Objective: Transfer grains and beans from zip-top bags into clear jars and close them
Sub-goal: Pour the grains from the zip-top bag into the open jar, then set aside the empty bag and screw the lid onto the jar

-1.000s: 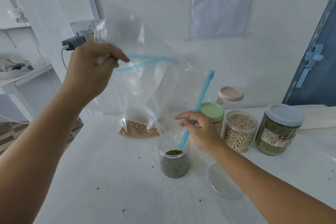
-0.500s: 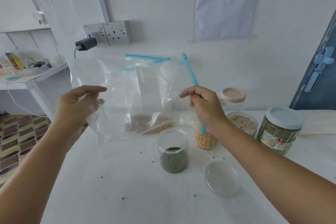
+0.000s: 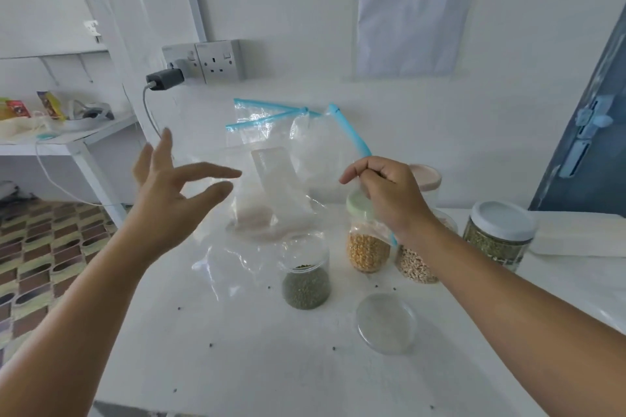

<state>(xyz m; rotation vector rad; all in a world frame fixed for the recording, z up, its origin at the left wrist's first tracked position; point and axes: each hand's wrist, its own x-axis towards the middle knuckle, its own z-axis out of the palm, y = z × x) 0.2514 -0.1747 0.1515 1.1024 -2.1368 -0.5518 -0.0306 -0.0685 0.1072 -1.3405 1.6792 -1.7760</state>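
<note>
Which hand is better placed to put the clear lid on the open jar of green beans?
Left, probably. The left hand is open and empty, while the right hand pinches the emptied bag. The lid lies nearer the right hand, though.

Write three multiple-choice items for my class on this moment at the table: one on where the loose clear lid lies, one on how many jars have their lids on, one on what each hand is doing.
1. Where is the loose clear lid?
A. on the open jar
B. flat on the table, right of and nearer than the open jar
C. on the shelf

2. How many jars are lidded?
A. three
B. one
C. five

3. The hands?
A. both grip the bag
B. both empty
C. left spread open, right pinching the bag

Answers:
1 B: it lies beside the open mung bean jar.
2 A: green, pink and grey lids.
3 C: the left hand is off the zip-top bag; the right hand holds its blue zip edge.
</note>
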